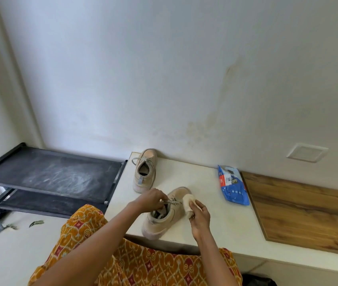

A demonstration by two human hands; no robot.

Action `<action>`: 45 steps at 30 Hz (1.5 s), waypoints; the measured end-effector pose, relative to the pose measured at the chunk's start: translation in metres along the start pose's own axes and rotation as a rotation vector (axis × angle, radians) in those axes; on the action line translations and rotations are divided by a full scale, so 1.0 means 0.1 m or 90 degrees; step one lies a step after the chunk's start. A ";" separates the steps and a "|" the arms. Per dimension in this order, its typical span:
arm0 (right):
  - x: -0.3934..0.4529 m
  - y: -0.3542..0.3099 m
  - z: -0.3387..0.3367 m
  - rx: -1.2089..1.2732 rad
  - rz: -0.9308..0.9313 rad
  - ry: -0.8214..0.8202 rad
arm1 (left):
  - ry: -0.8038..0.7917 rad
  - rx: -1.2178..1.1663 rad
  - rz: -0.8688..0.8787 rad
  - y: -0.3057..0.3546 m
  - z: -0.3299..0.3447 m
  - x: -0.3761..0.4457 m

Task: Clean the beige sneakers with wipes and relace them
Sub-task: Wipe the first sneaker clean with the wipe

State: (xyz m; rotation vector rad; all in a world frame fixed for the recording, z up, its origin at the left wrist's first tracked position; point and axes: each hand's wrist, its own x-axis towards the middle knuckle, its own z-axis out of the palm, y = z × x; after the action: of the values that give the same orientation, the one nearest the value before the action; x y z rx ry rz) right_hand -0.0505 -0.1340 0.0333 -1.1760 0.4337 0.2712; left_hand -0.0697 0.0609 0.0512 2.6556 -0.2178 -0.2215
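Sneaker [165, 213] lies toe toward the wall [164, 79]; left hand [151, 200] pinches its laces, right hand [200, 216] grips a wipe [187, 203].

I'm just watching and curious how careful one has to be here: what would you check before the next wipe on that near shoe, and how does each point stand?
1. Near sneaker steadied: ok, the left hand has a grip at its laces.
2. Wipe in hand: ok, the right hand holds it, wadded, against the shoe's side.
3. Shoe fully on the white counter: not ok, its heel sits at the front edge.
4. Spare wipes near: ok, the blue wipes pack lies to the right.
5. Far sneaker out of the way: ok, by the wall.
6. Wipe clean enough: cannot tell.
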 end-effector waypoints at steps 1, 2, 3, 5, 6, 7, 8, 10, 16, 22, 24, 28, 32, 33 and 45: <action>0.02 0.01 -0.03 -0.003 -0.002 0.005 | 0.005 0.035 0.022 -0.01 0.00 0.05; 0.04 0.02 -0.06 -0.012 -0.006 0.006 | 0.026 0.064 0.042 -0.01 0.00 0.09; 0.07 0.03 -0.09 -0.026 -0.014 0.008 | 0.058 0.079 0.056 -0.01 0.01 0.14; 0.13 0.06 -0.14 -0.079 -0.040 0.026 | 0.136 0.086 0.047 0.00 0.04 0.20; 0.15 0.07 -0.16 -0.116 -0.058 0.041 | 0.174 0.082 0.026 0.01 0.07 0.21; 0.16 0.07 -0.17 -0.153 -0.076 0.057 | 0.211 0.069 0.003 0.02 0.12 0.20; 0.16 0.06 -0.18 -0.185 -0.095 0.074 | 0.242 0.049 -0.015 0.04 0.17 0.19; 0.15 0.01 -0.15 -0.233 -0.132 0.112 | 0.289 0.024 -0.031 0.06 0.28 0.14; 0.27 -0.09 0.17 -0.433 -0.320 0.164 | 0.424 0.111 0.061 0.06 0.46 -0.10; 0.10 0.23 0.36 -0.661 -0.608 -0.055 | 0.435 0.200 0.135 0.10 0.73 -0.27; 0.12 0.36 0.28 -0.705 -0.647 -0.083 | 0.397 0.217 0.110 0.08 0.87 -0.29; 0.22 0.38 0.10 -0.750 -0.601 -0.017 | 0.301 0.207 0.011 0.15 1.08 -0.36; 0.23 0.30 0.13 -0.730 -0.539 0.010 | 0.315 0.156 -0.011 0.21 1.10 -0.36; 0.20 0.31 0.18 -0.711 -0.538 -0.008 | 0.315 0.153 -0.008 0.22 1.10 -0.36; 0.12 0.37 0.24 -0.599 -0.470 0.040 | 0.307 0.199 -0.006 0.14 1.17 -0.28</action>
State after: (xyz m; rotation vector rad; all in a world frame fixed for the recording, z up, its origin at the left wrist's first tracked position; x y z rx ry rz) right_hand -0.0512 -0.0979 0.0046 -2.1741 -0.1378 -0.2467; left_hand -0.1212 0.0034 -0.0420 2.9159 -0.0849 0.4864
